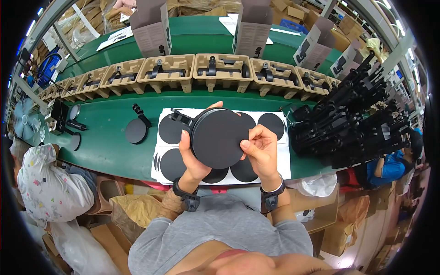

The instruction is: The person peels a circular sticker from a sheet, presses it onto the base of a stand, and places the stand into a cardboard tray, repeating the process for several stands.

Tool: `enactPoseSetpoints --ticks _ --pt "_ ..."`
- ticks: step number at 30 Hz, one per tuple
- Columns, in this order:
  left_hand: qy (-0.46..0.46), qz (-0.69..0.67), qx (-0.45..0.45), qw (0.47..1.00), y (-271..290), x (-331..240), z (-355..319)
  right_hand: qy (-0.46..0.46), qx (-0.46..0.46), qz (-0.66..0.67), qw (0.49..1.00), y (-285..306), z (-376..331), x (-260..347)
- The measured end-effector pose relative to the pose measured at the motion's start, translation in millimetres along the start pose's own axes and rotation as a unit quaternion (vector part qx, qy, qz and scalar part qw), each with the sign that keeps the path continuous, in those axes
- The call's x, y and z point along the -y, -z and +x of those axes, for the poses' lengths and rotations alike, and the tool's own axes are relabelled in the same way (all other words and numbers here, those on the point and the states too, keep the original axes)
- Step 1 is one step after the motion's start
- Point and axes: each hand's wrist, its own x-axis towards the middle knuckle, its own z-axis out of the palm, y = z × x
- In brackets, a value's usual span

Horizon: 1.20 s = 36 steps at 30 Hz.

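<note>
Green counter carries brown trays at 12 o'clock; left hand, half curled, grips a black disc (right hand pinches its 3 o'clock edge).

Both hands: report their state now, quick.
Left hand: closed, holding the round black base.
Right hand: fingers curled, thumb at the base's right edge; whether it grips cannot be told.

The person is wearing a plain grey T-shirt with short sleeves. Black wrist straps are carrying small, boxy black modules, one on either side. A thin pale band is showing beside the right strap; the hands are going bare.
</note>
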Motion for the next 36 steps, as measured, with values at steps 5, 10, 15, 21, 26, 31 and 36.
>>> enactPoseSetpoints --ticks 5,10,15,21,26,31,36 --pt "-0.016 0.034 -0.015 0.999 5.3 5.9 -1.1 0.01 -0.008 -0.005 1.0 0.4 -1.1 -4.8" --pt "-0.021 0.021 0.028 0.999 4.6 6.7 0.7 0.015 -0.014 -0.012 1.0 0.2 -0.7 -6.5" --pt "0.011 0.04 0.026 0.999 -4.7 -3.3 -0.7 0.016 -0.024 -0.04 0.999 -2.8 -0.8 -6.3" --pt "-0.009 0.065 0.032 0.997 -2.0 -2.2 -2.2 -0.023 -0.082 -0.173 0.981 -12.2 5.9 4.6" --pt "-0.004 0.011 0.014 1.0 2.4 -11.5 -4.7 0.035 -0.082 -0.533 0.841 -9.8 20.3 16.1" --pt "-0.013 -0.017 -0.013 1.0 0.8 -24.1 -3.0 0.419 -0.013 -0.537 0.732 -16.9 20.3 -1.0" --pt "-0.044 0.161 -0.048 0.985 19.9 -15.4 -6.8 0.389 0.147 -0.589 0.692 -43.5 5.9 -9.8"
